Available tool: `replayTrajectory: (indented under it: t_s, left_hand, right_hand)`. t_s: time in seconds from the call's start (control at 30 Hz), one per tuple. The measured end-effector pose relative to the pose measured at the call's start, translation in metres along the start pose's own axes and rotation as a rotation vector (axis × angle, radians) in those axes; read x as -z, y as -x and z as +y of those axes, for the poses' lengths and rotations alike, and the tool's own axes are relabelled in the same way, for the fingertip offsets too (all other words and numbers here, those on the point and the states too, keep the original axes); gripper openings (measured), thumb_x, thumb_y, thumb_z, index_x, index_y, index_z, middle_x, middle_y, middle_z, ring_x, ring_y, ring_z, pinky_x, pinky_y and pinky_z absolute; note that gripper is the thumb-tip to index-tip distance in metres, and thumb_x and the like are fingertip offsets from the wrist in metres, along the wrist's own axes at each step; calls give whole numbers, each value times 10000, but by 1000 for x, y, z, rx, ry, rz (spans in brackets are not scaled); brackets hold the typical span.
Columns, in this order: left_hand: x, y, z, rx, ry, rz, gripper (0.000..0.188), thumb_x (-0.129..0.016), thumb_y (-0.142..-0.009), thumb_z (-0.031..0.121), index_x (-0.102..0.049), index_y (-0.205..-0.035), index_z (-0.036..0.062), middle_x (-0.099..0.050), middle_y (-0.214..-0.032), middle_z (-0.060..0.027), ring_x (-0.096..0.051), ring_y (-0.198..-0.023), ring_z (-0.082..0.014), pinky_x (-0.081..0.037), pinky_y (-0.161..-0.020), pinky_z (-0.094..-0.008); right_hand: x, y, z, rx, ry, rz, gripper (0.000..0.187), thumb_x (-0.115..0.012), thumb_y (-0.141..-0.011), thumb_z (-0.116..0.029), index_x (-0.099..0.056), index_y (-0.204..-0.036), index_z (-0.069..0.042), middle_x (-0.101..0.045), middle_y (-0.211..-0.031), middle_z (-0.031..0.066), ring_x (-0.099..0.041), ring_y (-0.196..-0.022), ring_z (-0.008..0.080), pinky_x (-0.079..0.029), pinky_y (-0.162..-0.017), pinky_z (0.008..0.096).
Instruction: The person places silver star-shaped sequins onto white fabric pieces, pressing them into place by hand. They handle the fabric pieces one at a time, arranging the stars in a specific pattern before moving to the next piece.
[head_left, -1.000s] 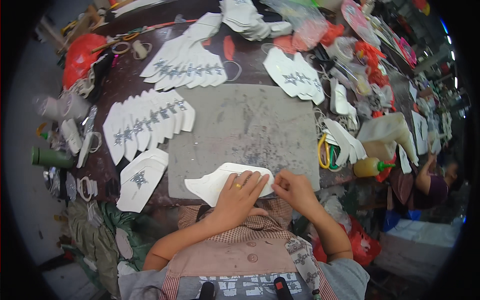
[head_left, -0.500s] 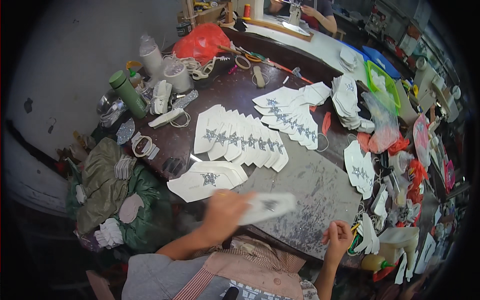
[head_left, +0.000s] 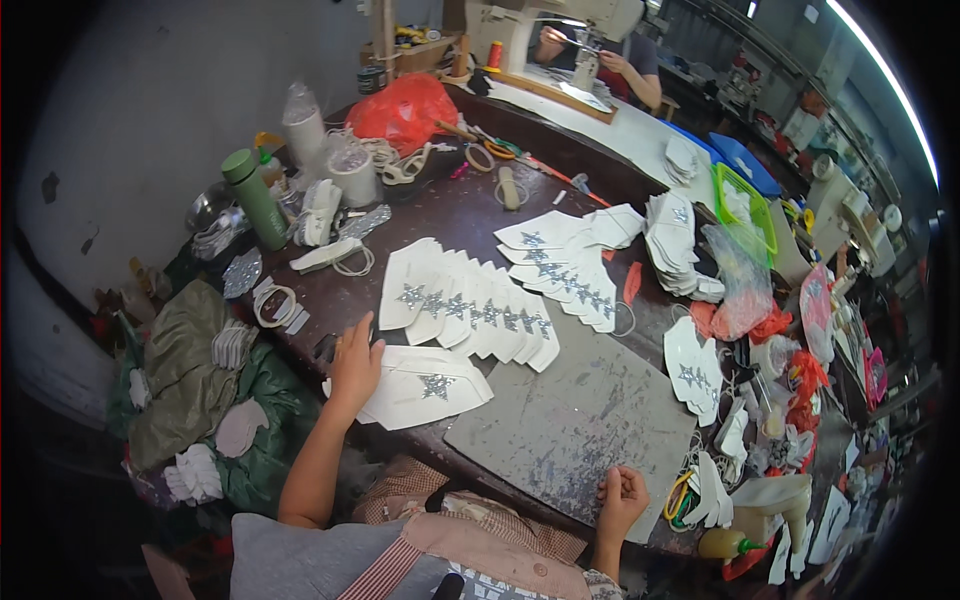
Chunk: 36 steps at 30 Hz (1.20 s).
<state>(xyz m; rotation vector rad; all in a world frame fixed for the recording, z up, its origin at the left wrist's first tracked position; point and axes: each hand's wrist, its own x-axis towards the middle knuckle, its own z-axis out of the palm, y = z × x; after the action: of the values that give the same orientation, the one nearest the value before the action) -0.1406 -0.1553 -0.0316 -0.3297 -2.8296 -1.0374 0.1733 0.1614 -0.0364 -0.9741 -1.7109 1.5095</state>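
At the table's near left edge my left hand [head_left: 355, 367] rests over the left end of a small stack of white shaped pieces [head_left: 425, 393], the top one with a silver glitter star. Its fingers are stretched out, with nothing visible in them. My right hand [head_left: 622, 497] is loosely curled at the near edge of a worn grey board [head_left: 560, 425]; nothing shows in its fingers. Beyond the stack lies an overlapping row of white star pieces [head_left: 470, 308]. A second fanned group [head_left: 565, 265] lies farther right.
A green bottle [head_left: 254, 200], thread cones [head_left: 303, 125] and a red plastic bag [head_left: 400, 110] stand at the far left. On the right are more star pieces [head_left: 692, 370], a green basket [head_left: 748, 215] and a glue bottle [head_left: 728, 544]. Across the table another person works at a sewing machine [head_left: 590, 55].
My left hand has moved left from above the board, letting go of the white star piece at the near stack. My right hand stays curled near the board. The view has tilted upward.
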Motion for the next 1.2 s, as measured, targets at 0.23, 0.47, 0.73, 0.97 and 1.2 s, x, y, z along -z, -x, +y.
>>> replayTrajectory:
  t_s: [0.23, 0.47, 0.73, 0.97, 1.2]
  left_hand:
    - [12, 18, 51, -210, -117, 263, 647, -671, -881, 69, -405, -1468, 14, -438, -1440, -223, -426, -1319, -415, -347, -1090, -477]
    - [-60, 109, 149, -794, 311, -185, 502, -711, -872, 122, -555, -1338, 22, -486, -1392, -241, -516, -1220, -402, -436, -1010, -463]
    - [-102, 125, 161, -829, 306, -329, 518, -733, -850, 109, -557, -1327, 8, -474, -1393, -253, -563, -1156, -398, -488, -959, -453]
    - [-89, 126, 153, -938, 405, -210, 509, -739, -829, 67, -571, -1307, 21, -494, -1383, -227, -553, -1191, -370, -475, -975, -468]
    - [-73, 108, 173, -1310, 38, -531, 557, -778, -810, 314, -618, -1319, 151, -465, -1499, -146, -434, -1368, -366, -321, -1111, -561]
  right_hand:
    - [11, -6, -13, -99, 32, -139, 115, -668, -943, -79, -663, -985, 28, -666, -757, 46, -612, -616, 85, -473, -540, 219]
    - [14, -162, -39, 716, 694, -28, 264, -703, -902, -218, -711, -986, 32, -713, -959, 192, -663, -925, 356, -532, -785, 427]
    - [32, -276, -4, 325, 1107, -207, 568, -833, -723, -452, -708, -1009, 24, -700, -967, 249, -667, -945, 413, -544, -838, 473]
    - [30, -206, -62, 718, 871, -215, 163, -553, -849, -55, -668, -951, -3, -685, -929, 219, -665, -843, 417, -524, -754, 510]
    - [34, 12, -27, 769, 622, -438, 360, -684, -850, -41, -646, -1204, 12, -667, -1221, 179, -637, -1169, 334, -518, -977, 414]
